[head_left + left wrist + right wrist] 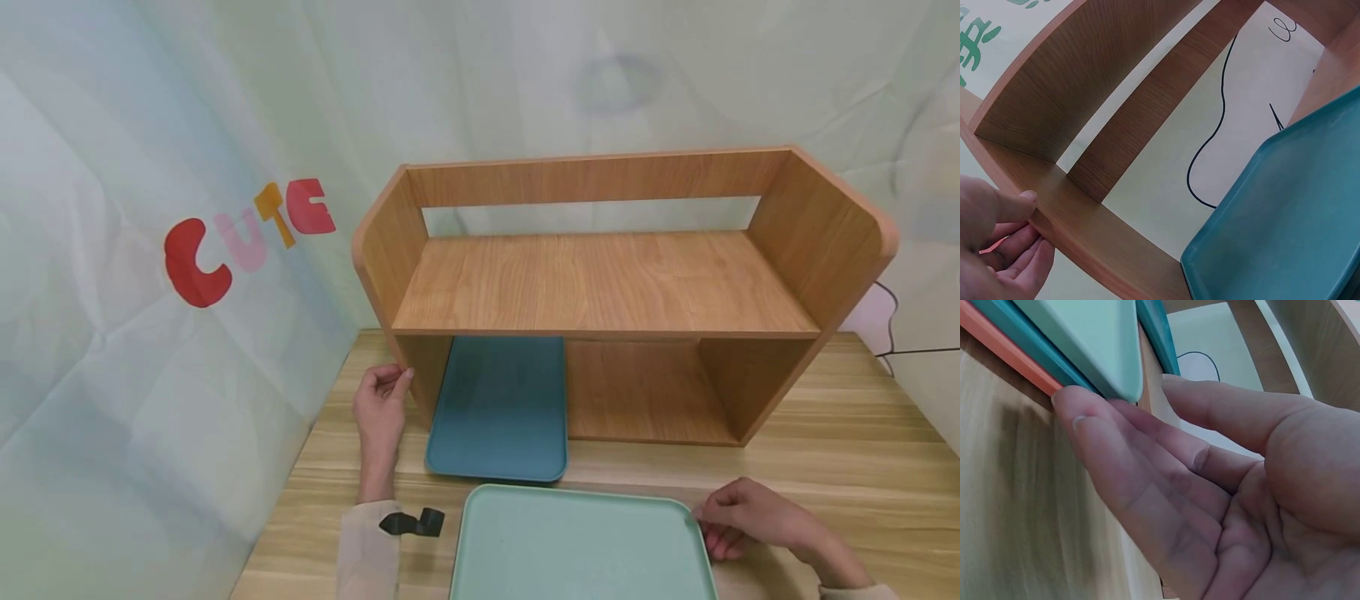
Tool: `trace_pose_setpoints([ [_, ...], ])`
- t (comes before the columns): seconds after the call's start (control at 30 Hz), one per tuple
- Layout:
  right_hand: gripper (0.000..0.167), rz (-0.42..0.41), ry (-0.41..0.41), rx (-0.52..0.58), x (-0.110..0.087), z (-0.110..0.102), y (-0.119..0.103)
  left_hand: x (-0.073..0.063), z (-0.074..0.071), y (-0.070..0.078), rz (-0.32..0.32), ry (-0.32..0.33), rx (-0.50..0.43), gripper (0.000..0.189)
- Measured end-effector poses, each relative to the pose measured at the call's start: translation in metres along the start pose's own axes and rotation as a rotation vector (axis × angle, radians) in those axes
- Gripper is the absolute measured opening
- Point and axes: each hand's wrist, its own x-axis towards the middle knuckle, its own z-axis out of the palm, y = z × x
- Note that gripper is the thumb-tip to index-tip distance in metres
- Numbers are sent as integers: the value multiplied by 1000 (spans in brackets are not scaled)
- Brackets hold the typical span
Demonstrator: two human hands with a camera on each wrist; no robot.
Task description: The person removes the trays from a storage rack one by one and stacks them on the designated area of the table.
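Observation:
My left hand (381, 408) is at the front edge of the wooden desk shelf (600, 283), pinching its left side panel. In the left wrist view the thumb lies on the panel's edge and the fingers (1022, 253) curl against its outer side. A blue-teal tray (502, 408) lies in the left part of the lower compartment, its front end sticking out. My right hand (753, 521) is at the far right corner of a mint green tray (585, 542). Its fingertips touch the stack's edge while the thumb stands apart. Under the mint tray show a teal tray (1054, 359) and a coral tray (1013, 350).
The shelf and trays stand on a wood-grain table (315, 500). A light cloth backdrop (480, 83) hangs behind, with colourful letters (198, 262) at left. A dark cable (892, 321) runs behind the shelf's right side. A black strap (412, 522) is at the left cuff.

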Motion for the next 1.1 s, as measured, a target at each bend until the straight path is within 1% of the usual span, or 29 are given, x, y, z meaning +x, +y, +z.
trace_pose_setpoints([
  [0.1,34,-5,26,-27,0,-4,-1,0,0,0,-4,-2,3,24],
  [0.3,36,-3,168,-83,2,-8,-4,1,0,0,-1,-3,1,23],
  [0.37,38,6,206,-85,4,-9,-5,1,0,0,4,-5,-3,23],
  [0.43,41,2,223,-63,6,-8,-6,1,0,1,8,-6,-6,23],
  [0.5,43,-10,216,-20,9,-8,-6,1,0,1,11,-6,-9,22],
  [0.63,45,-52,175,86,17,-8,-4,0,0,1,5,-1,-8,22],
  [0.7,45,-66,162,116,22,-7,-4,0,0,1,2,-1,-4,22],
  [0.8,46,-72,156,140,29,-6,-5,0,0,1,2,-1,1,22],
  [1.1,51,-50,117,197,49,-1,-13,-1,0,1,6,1,-4,22],
])
